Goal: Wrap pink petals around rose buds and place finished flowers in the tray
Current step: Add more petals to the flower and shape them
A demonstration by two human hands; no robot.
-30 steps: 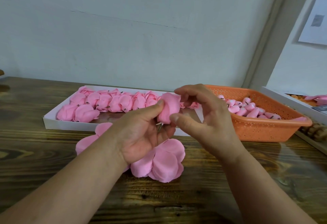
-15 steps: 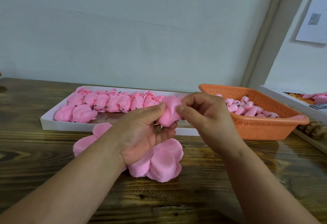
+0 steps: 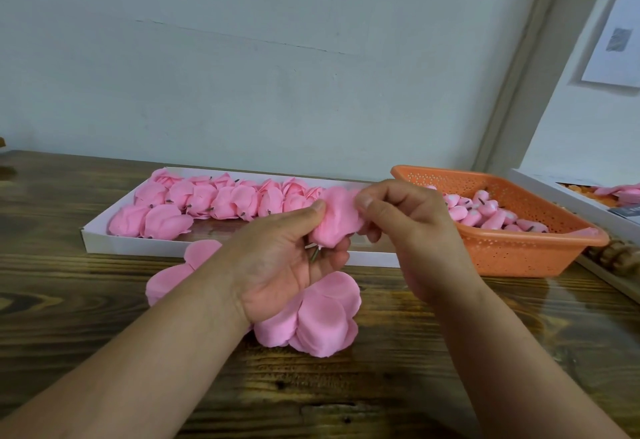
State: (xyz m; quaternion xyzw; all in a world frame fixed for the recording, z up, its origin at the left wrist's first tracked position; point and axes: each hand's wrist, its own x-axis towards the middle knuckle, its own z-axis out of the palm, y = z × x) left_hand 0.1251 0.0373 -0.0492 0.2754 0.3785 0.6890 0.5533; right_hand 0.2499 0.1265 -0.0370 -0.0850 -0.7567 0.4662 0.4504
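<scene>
Your left hand (image 3: 287, 258) grips the rose (image 3: 334, 218) by thumb and fingers; your right hand (image 3: 412, 230) pinches its petal above the tray (image 3: 104, 241).

Your left hand (image 3: 277, 265): bare, no glove, no ring, short plain nails.
Your right hand (image 3: 412, 230): bare too, nails short and unpainted.
Your forearms: uncovered to the frame's edge, no sleeve, watch or band.
</scene>
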